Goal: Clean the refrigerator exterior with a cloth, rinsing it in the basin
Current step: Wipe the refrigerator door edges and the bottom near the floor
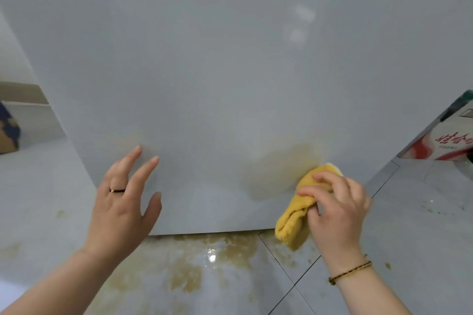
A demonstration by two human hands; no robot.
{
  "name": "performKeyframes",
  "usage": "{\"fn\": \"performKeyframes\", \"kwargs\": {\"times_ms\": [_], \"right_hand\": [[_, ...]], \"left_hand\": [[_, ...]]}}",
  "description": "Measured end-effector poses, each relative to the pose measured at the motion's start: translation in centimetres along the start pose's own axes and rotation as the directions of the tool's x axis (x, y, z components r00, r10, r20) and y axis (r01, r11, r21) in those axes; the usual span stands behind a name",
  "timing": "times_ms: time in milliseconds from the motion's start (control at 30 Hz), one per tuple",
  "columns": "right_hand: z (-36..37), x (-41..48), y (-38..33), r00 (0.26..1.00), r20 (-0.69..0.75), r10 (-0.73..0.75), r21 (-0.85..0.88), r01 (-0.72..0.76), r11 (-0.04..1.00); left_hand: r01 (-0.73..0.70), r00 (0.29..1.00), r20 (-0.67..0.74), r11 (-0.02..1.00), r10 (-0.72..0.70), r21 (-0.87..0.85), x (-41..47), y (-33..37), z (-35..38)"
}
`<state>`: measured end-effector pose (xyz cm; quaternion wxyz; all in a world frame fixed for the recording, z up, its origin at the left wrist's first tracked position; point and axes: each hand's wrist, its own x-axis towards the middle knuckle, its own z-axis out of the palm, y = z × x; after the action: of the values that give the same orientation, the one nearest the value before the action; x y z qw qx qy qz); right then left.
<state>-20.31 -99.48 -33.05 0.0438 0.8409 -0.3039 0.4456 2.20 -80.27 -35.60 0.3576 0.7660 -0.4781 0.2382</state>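
Head-camera view showed the right hand (337, 207) bunching a yellow cloth (294, 222) in its curled fingers and pressing the upper end against a brownish smear (276, 169) near the lower right corner of the refrigerator's pale panel (230, 71). The left hand (122, 199) was spread with straight fingers at the panel's lower left edge, holding nothing. The cloth looked soft, limp and probably damp, its loose end hanging toward the stained floor tiles (192, 263), so it seemed best gripped as a wad in the palm; no basin was in sight.
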Motion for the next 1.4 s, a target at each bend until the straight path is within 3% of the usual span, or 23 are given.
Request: {"fn": "performKeyframes", "kwargs": {"times_ms": [100, 200, 267, 467, 567, 667, 833, 900, 1000, 1067, 1100, 1133, 1200, 1233, 1267, 1333, 1400], "right_hand": [[0.3, 1.8, -0.7, 0.959, -0.243, 0.146, 0.136, -0.115, 0.984], [1.3, 4.2, -2.5, 0.897, -0.376, 0.233, 0.337, -0.102, 0.936], [2.8, 6.1, -4.5, 0.873, -0.424, 0.242, 0.41, -0.053, 0.911], [6.7, 7.8, -6.7, 0.865, -0.494, 0.086, 0.358, 0.113, 0.927], [5.7, 7.8, -6.6, 0.856, -0.517, 0.015, 0.378, 0.212, 0.901], [5.2, 8.4, -7.5, 0.809, -0.587, -0.025, 0.368, 0.294, 0.882], [5.4, 12.3, -9.7, 0.734, -0.676, -0.066, 0.317, 0.37, 0.873], [5.8, 13.2, -12.4, 0.734, -0.664, -0.145, 0.189, 0.352, 0.917], [7.3, 12.6, -16.8, 0.775, -0.561, -0.289, 0.012, 0.357, 0.934], [8.7, 10.8, -18.3, 0.782, -0.422, -0.459, -0.088, 0.469, 0.879], [9.7, 9.7, -18.4, 0.751, -0.329, -0.573, -0.145, 0.559, 0.816], [10.7, 8.3, -18.2, 0.685, -0.221, -0.695, -0.193, 0.667, 0.719], [13.1, 5.1, -16.6, 0.456, 0.009, -0.89, -0.272, 0.858, 0.437], [13.8, 3.9, -15.4, 0.365, 0.121, -0.923, -0.303, 0.899, 0.316], [14.2, 3.2, -14.4, 0.32, 0.181, -0.93, -0.32, 0.913, 0.252], [13.6, 3.6, -13.1, 0.35, 0.139, -0.926, -0.254, 0.917, 0.308], [11.5, 5.9, -14.1, 0.471, -0.013, -0.882, -0.13, 0.874, 0.468]], "left_hand": [[0.166, 0.983, -0.08, 0.986, -0.168, -0.022, 0.7, -0.2, -1.1], [0.457, 0.883, -0.038, 0.876, -0.468, -0.155, 1.2, 0.0, -1.7], [0.559, 0.821, 0.011, 0.801, -0.57, -0.212, 1.6, 0.3, -1.9], [0.585, 0.776, -0.043, 0.744, -0.629, -0.323, 2.3, 0.5, -2.0], [0.628, 0.736, 0.028, 0.666, -0.676, -0.403, 2.4, -0.3, -2.5], [0.671, 0.668, 0.091, 0.544, -0.738, -0.504, 2.6, -0.6, -3.0], [0.628, 0.643, 0.098, 0.45, -0.76, -0.634, 3.2, -1.1, -3.7], [0.613, 0.626, 0.127, 0.385, -0.77, -0.69, 3.4, -1.5, -4.2], [0.587, 0.641, 0.135, 0.369, -0.755, -0.721, 3.5, -2.6, -4.8], [0.583, 0.65, 0.144, 0.369, -0.746, -0.724, 3.3, -3.2, -5.2], [0.579, 0.66, 0.152, 0.369, -0.736, -0.726, 3.3, -3.3, -5.3], [0.574, 0.67, 0.161, 0.368, -0.725, -0.731, 3.4, -3.3, -5.5], [0.565, 0.686, 0.179, 0.361, -0.705, -0.742, 3.6, -3.3, -5.7], [0.569, 0.688, 0.194, 0.353, -0.699, -0.743, 3.7, -3.4, -5.8], [0.576, 0.69, 0.21, 0.35, -0.693, -0.739, 3.6, -3.6, -6.0], [0.585, 0.698, 0.244, 0.341, -0.673, -0.736, 3.5, -4.0, -6.1], [0.591, 0.707, 0.275, 0.33, -0.651, -0.736, 3.2, -4.3, -6.2]]}}
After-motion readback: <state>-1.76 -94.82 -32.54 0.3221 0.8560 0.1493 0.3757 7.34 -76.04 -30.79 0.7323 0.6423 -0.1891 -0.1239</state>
